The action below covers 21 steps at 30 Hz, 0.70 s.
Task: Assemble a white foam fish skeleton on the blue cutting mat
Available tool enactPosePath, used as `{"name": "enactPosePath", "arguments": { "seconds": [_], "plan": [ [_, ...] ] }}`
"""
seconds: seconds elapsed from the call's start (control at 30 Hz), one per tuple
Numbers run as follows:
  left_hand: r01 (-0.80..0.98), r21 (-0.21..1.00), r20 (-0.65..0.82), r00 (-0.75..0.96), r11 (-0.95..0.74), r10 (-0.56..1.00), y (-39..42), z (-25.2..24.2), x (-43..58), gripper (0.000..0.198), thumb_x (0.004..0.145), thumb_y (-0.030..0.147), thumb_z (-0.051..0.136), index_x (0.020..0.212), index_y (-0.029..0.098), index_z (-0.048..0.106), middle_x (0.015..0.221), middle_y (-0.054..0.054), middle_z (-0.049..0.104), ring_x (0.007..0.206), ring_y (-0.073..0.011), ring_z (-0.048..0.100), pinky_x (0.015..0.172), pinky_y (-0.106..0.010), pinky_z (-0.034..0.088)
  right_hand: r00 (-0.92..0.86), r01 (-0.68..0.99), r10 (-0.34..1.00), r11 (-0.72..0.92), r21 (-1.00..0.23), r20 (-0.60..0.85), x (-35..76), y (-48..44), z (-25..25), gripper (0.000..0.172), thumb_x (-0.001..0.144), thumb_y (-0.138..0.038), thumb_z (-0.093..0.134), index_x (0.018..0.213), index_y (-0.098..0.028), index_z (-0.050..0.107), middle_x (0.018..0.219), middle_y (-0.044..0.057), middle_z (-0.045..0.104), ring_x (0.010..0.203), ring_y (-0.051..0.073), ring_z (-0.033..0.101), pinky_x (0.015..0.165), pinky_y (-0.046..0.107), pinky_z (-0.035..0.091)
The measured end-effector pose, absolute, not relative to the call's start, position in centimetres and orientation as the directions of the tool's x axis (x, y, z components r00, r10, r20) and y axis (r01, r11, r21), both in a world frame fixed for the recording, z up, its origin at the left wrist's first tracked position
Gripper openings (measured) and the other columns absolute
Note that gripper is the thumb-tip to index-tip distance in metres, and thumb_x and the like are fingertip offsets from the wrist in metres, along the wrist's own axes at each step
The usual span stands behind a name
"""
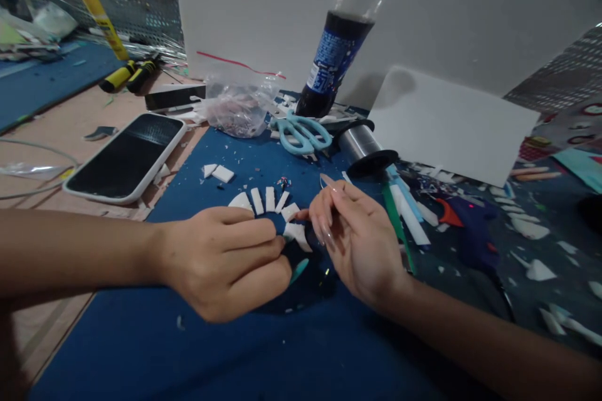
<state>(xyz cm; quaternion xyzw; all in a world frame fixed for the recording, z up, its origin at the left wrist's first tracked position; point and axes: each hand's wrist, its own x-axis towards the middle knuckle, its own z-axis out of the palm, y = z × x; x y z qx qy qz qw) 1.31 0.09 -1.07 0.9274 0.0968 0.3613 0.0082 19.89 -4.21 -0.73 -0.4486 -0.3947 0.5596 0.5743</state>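
Note:
On the blue mat, several small white foam-like pieces lie in a curved row. My left hand is closed at the row's near left side, its back facing up and its fingertips hidden. Just beyond its knuckles shows a small teal sliver. My right hand is to the right, with fingers curled in and thumb laid over them. One of its fingers reaches left to a white piece at the row's right end. Anything held inside either hand is hidden or too small to make out.
Behind stand a dark soda bottle, light-blue scissors, a wire spool and a zip bag. A phone lies left. Right are a glue gun, white and green strips and scraps. A white board leans behind.

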Motion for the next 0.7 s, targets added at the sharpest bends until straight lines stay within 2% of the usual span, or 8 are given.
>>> {"name": "enactPosePath", "arguments": {
  "seconds": [0.1,0.17,0.23,0.33,0.4,0.47,0.57,0.7],
  "plan": [
    [0.038,-0.161,0.686,0.723,-0.986,-0.083,0.4,-0.8,1.5,0.016,0.086,0.015,0.050,0.071,0.021,0.053,0.062,-0.001,0.065,0.057,-0.0146,0.060,0.050,-0.026,0.050,0.143,-0.229,0.990,0.030,-0.973,-0.003,19.9,-4.3,-0.8,0.035,0.092,-0.031,0.050,0.059,-0.022,0.046,0.053,-0.004,0.043,0.049,0.009,0.042,0.063,0.026,0.047],
    [0.037,-0.138,0.680,0.730,-0.990,-0.068,0.7,-0.4,1.5,0.015,0.086,0.012,0.045,0.074,0.018,0.052,0.062,-0.005,0.064,0.059,-0.0166,0.060,0.050,-0.027,0.049,0.169,-0.199,0.985,0.052,-0.979,0.018,19.9,-4.4,-0.8,0.035,0.092,-0.033,0.052,0.060,-0.022,0.045,0.052,-0.005,0.043,0.048,0.008,0.041,0.054,0.024,0.043],
    [0.101,0.028,0.681,0.726,-0.995,0.093,1.1,0.0,1.5,0.015,0.086,0.010,0.042,0.075,0.017,0.050,0.060,-0.005,0.060,0.058,-0.0161,0.056,0.050,-0.027,0.047,0.170,-0.181,0.984,0.079,-0.980,0.048,19.9,-4.6,-0.8,0.035,0.092,-0.033,0.053,0.060,-0.021,0.046,0.051,-0.005,0.043,0.046,0.008,0.040,0.047,0.023,0.037],
    [0.223,0.420,0.622,0.635,-0.880,0.458,1.1,0.5,1.7,0.016,0.088,0.012,0.043,0.074,0.017,0.048,0.058,0.000,0.053,0.050,-0.0101,0.048,0.046,-0.022,0.041,0.136,-0.184,0.987,0.112,-0.977,0.087,19.8,-4.9,-0.7,0.035,0.092,-0.030,0.053,0.058,-0.021,0.048,0.047,-0.005,0.043,0.042,0.007,0.038,0.041,0.023,0.032],
    [0.165,0.708,0.493,0.579,-0.686,0.649,0.7,0.6,1.9,0.018,0.091,0.016,0.044,0.074,0.017,0.048,0.057,0.003,0.052,0.046,-0.0074,0.046,0.042,-0.019,0.038,0.096,-0.209,0.993,0.094,-0.973,0.075,19.7,-5.1,-0.6,0.034,0.090,-0.030,0.056,0.057,-0.020,0.051,0.046,-0.005,0.044,0.041,0.007,0.039,0.040,0.023,0.031],
    [0.019,0.901,0.337,0.599,-0.433,0.726,0.2,0.7,2.2,0.019,0.093,0.018,0.044,0.074,0.017,0.047,0.056,0.004,0.053,0.046,-0.0070,0.047,0.041,-0.017,0.039,0.043,-0.241,0.998,0.047,-0.969,0.038,19.6,-5.3,-0.6,0.034,0.088,-0.031,0.059,0.057,-0.020,0.052,0.047,-0.004,0.045,0.041,0.007,0.041,0.039,0.023,0.031],
    [-0.115,0.984,0.179,0.693,-0.137,0.699,-0.1,0.6,2.8,0.022,0.093,0.015,0.043,0.071,0.018,0.045,0.055,0.003,0.052,0.048,-0.0076,0.047,0.043,-0.017,0.039,-0.035,-0.272,0.999,-0.032,-0.962,-0.023,19.4,-5.7,-0.5,0.034,0.087,-0.034,0.060,0.057,-0.020,0.054,0.046,-0.004,0.047,0.040,0.007,0.040,0.038,0.022,0.029],
    [-0.139,0.990,0.083,0.753,0.034,0.653,0.1,0.3,3.2,0.025,0.094,0.013,0.039,0.070,0.017,0.046,0.056,0.003,0.049,0.048,-0.0072,0.043,0.042,-0.017,0.034,-0.120,-0.313,0.991,-0.095,-0.945,-0.059,19.2,-6.0,-0.3,0.036,0.088,-0.035,0.058,0.056,-0.019,0.053,0.045,-0.005,0.047,0.036,0.005,0.038,0.037,0.022,0.028]
  ]
}}
